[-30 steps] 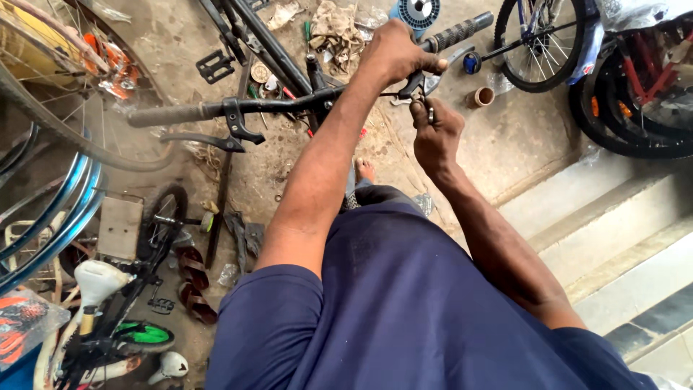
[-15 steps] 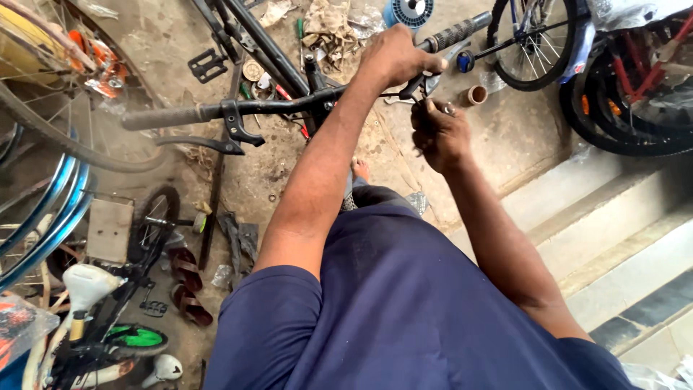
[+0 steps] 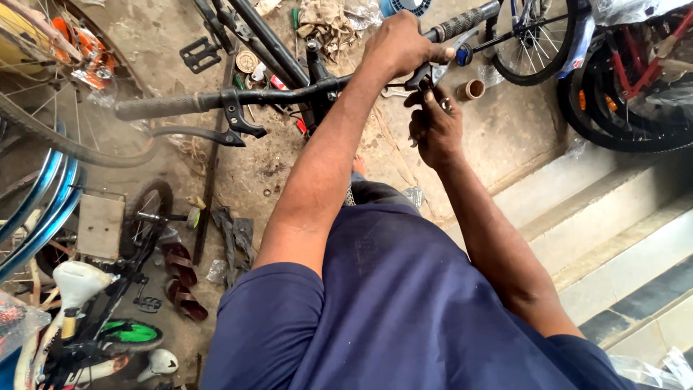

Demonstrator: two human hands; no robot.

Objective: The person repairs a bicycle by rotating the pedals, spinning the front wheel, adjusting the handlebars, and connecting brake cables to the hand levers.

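Bicycle handlebar [image 3: 289, 94]: black, running across in front of me above the concrete floor [image 3: 505, 137], a rubber grip at each end. Left brake lever [image 3: 209, 130]: hangs under the bar's far left part, untouched. My left hand [image 3: 401, 47]: fingers wrapped over the bar just inside the right grip [image 3: 465, 22]. My right hand [image 3: 433, 126]: directly below the left, fingers pinched shut on a small dark fitting [image 3: 422, 78] at the right brake mount; what kind I cannot tell.
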